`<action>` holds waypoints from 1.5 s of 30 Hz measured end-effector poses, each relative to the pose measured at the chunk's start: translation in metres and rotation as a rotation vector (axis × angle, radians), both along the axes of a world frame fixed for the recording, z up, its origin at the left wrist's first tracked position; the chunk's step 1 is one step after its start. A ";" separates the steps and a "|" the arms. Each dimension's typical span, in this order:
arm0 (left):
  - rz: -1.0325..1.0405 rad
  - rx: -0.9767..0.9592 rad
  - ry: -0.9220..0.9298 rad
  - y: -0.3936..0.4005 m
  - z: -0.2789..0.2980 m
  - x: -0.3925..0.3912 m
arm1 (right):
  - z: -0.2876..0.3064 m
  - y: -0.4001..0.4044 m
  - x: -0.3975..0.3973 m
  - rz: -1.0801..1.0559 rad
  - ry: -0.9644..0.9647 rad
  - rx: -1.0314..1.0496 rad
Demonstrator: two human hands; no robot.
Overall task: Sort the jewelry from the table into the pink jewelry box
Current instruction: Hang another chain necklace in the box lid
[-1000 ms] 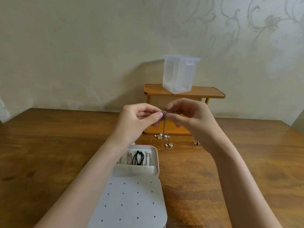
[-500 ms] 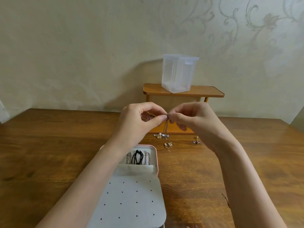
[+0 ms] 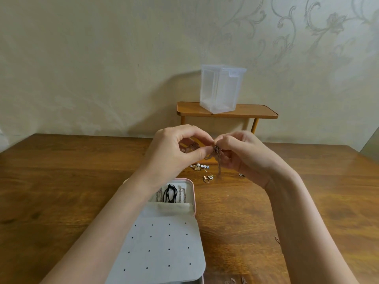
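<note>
A thin chain (image 3: 215, 154) is pinched between both hands above the table (image 3: 61, 181), at its far middle. The left hand (image 3: 174, 149) is curled, thumb and forefinger pressed on the chain at its top; more chain links are seen bunched inside that hand's curl. The right hand (image 3: 240, 154) is also curled, its fingertips pinching the same knot of chain from the other side, so that the two hands meet tip to tip. Loops and a loose end of the chain hang down between the hands, clear of the table.

The pink box (image 3: 191, 185) is placed open on the table below the left forearm. In its far compartment a black cord (image 3: 170, 193) is laid between two pale chains (image 3: 181, 194). Nearer the person, a grey flap (image 3: 164, 249) dotted with small holes is folded out over the box.

Beyond the box, on the table and under the hands, a cluster of small pieces (image 3: 200, 167) is seen, with a pearl among them. A ring with a charm (image 3: 208, 178) lies just nearer, and another small piece (image 3: 242, 175) is seen to the right, partly hidden by the right wrist. More chain bits (image 3: 233, 280) show at the bottom edge.

At the wall a small wooden shelf (image 3: 256, 113) is set on the table, and a clear plastic container (image 3: 221, 89) stands on it.
</note>
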State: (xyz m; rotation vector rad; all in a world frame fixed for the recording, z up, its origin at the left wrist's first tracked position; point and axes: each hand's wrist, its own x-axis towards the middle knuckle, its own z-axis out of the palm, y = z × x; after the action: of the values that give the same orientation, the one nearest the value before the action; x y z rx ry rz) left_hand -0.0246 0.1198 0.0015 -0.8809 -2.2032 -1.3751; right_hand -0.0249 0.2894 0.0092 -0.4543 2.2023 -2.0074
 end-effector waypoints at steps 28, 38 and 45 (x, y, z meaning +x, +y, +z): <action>-0.126 0.386 -0.349 0.011 -0.005 0.003 | 0.000 -0.009 -0.004 -0.067 0.044 -0.357; -0.253 0.199 -0.780 0.004 -0.008 0.000 | 0.005 0.009 0.003 -0.118 -0.019 -0.063; 0.091 -0.260 -0.369 0.013 -0.030 -0.006 | 0.000 0.003 0.001 -0.182 0.000 0.146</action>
State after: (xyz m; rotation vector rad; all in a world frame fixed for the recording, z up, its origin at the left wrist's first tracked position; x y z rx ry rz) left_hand -0.0305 0.1324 -0.0281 -0.6368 -2.7132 -1.3108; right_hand -0.0236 0.2921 0.0092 -0.2444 2.4484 -1.9084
